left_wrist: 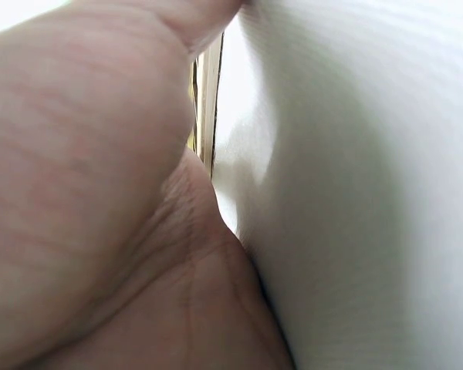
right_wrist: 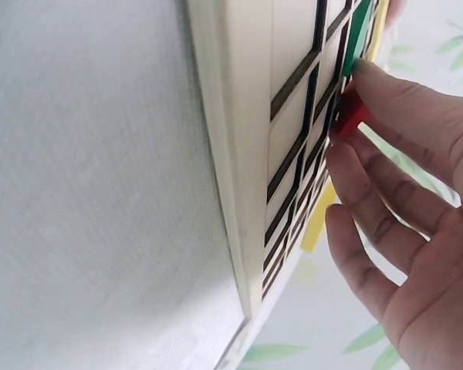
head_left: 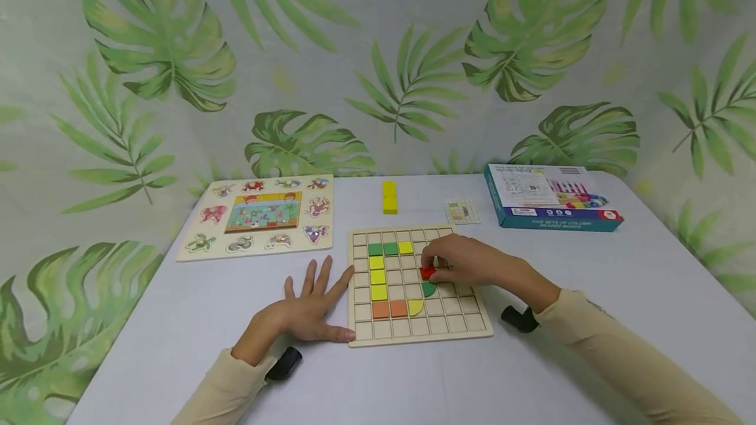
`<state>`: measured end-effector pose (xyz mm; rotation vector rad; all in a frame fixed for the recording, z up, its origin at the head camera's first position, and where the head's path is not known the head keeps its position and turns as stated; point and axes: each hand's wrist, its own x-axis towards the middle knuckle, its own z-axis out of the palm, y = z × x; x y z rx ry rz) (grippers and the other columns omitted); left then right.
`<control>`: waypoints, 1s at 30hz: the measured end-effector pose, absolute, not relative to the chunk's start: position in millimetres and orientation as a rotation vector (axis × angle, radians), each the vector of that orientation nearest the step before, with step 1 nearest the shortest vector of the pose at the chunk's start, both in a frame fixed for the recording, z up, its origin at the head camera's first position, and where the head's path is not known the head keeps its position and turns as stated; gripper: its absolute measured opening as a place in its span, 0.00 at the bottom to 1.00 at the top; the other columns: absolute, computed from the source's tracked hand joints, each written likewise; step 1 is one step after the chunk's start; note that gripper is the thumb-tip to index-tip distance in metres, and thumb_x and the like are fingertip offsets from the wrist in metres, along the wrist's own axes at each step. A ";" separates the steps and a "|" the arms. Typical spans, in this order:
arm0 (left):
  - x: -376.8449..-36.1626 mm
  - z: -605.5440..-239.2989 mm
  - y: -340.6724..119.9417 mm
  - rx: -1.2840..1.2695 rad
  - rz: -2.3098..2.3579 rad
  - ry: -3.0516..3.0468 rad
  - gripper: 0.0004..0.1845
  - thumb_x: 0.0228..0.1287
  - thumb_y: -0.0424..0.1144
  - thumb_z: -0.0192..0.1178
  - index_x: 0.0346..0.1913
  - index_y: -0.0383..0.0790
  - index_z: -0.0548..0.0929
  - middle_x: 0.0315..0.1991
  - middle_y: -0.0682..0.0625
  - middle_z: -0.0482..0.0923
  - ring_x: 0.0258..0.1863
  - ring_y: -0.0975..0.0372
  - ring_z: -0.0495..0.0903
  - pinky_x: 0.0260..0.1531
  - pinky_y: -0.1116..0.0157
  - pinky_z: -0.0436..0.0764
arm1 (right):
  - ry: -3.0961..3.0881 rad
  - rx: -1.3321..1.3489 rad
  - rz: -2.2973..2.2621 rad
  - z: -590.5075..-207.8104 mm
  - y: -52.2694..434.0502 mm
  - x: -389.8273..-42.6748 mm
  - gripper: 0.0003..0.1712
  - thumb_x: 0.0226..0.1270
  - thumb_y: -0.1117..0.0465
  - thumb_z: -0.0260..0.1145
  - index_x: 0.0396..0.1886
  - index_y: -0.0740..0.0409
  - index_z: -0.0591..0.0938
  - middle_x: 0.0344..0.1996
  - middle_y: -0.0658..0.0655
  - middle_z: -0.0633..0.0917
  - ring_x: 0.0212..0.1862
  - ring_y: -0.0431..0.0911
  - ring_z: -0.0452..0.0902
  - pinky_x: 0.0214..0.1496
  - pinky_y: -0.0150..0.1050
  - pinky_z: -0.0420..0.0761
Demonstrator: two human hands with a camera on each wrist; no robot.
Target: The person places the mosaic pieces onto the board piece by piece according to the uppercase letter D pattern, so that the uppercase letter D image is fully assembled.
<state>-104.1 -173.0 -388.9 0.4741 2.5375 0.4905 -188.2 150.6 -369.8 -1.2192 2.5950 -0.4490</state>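
So the right hand [head_left: 472,264] is over the wooden grid board [head_left: 416,286], fingers [right_wrist: 386,96] curled in and pinching a small red tile [head_left: 427,272] right above the middle cells, just over the green quarter-round piece [head_left: 429,288]. In the right wrist view the red tile [right_wrist: 352,116] sits between a fingertip and the board face, touching or nearly touching it; can't tell if it's seated in a cell yet.

The left hand [head_left: 310,310] lies flat on the white surface [head_left: 620,294], fingers spread wide and straight, holding nothing, with the fingertips against the left edge of the board. Looks to me like it's steadying the board.

Already in the grid: two green squares [head_left: 382,249] and a yellow one [head_left: 405,247] along the top, three yellow squares [head_left: 378,277] down the left column, two orange squares [head_left: 390,309] at the bottom and a yellow quarter-round [head_left: 416,307] next to them.

My guess on handling: that tile is light, stiff, thin and probably smooth painted wood, so a fingertip pinch on two opposite edges is the way to hold it. It's small enough to slip or twist if squeezed off-centre.

Also around: an animal peg puzzle [head_left: 260,217] at far left, a yellow block [head_left: 389,197] behind the board, a small pattern card [head_left: 463,211] and the teal game box [head_left: 549,197].
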 end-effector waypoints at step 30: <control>-110.1 -405.5 -178.6 0.494 0.512 2.523 0.66 0.47 0.79 0.60 0.81 0.62 0.32 0.79 0.43 0.13 0.76 0.44 0.11 0.63 0.29 0.20 | 2.691 -1.045 -0.374 -368.6 133.4 -181.4 0.06 0.64 0.58 0.74 0.34 0.49 0.83 0.29 0.44 0.79 0.33 0.39 0.71 0.34 0.33 0.75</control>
